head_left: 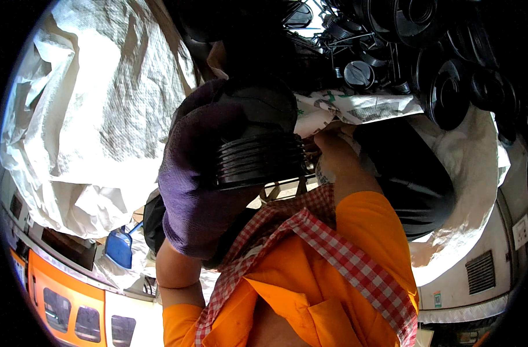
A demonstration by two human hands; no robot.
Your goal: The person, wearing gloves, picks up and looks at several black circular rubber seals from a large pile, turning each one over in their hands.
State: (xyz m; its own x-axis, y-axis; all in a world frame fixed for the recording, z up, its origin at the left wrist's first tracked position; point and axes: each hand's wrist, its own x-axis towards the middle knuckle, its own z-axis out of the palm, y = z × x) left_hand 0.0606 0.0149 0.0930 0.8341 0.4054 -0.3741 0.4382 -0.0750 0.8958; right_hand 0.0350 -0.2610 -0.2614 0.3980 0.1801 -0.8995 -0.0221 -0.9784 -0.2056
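Note:
In a dark purple glove, my left hand (197,156) is closed around a black round plastic part (261,159) with ribbed, thread-like rings along its side. The part is in front of my chest, its smooth dark upper portion in deep shadow. My bare right hand (335,143) reaches in just right of the ribbed part, by the printed edge of a white woven sack (385,109). Its fingers are in shadow and mostly hidden, so I cannot tell whether they touch or hold anything.
Many black round caps and ribbed parts (359,74) are heaped at the far right. A big white woven sack (113,69) stands at the left, with a blue dustpan (119,247) below it. My right forearm runs beside a black-covered leg (408,179). A wall vent (480,272) shows at lower right.

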